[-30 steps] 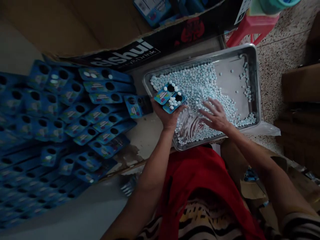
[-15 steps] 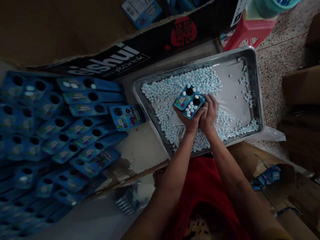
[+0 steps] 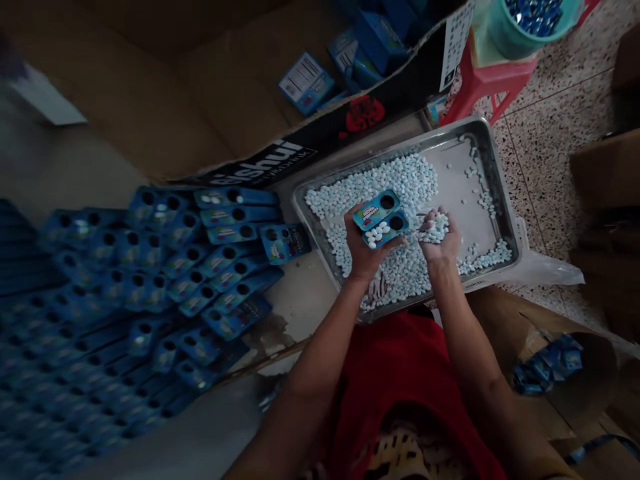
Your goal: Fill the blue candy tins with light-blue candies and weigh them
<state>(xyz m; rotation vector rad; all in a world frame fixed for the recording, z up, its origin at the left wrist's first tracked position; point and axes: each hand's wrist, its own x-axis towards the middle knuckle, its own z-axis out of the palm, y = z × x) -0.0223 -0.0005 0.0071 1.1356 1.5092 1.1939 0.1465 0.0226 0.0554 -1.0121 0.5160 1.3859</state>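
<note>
My left hand (image 3: 364, 257) grips two small blue candy boxes (image 3: 367, 213) side by side above the tray. Each box has a round dark hole in its top, and several white candies lie on the nearer one. Just right of them, my right hand (image 3: 444, 251) is turned palm up and cupped around a heap of pale blue-white candies (image 3: 435, 228). Below both hands is a metal tray (image 3: 511, 207) with many loose candies (image 3: 400, 180) spread over it, thickest at the far left and near side.
Many blue boxes with round holes (image 3: 220, 263) stand packed at the left. A large cardboard carton (image 3: 225, 87) with blue packs inside is beyond the tray. A teal bucket (image 3: 500, 30) sits on a red stool (image 3: 480, 83). An open carton (image 3: 597, 360) holds blue wrappers at the right.
My right hand has left the boxes, moved right and now holds a heap of candies. Fewer candies lie on the box tops. The view has shifted, showing more of the carton and bucket.
</note>
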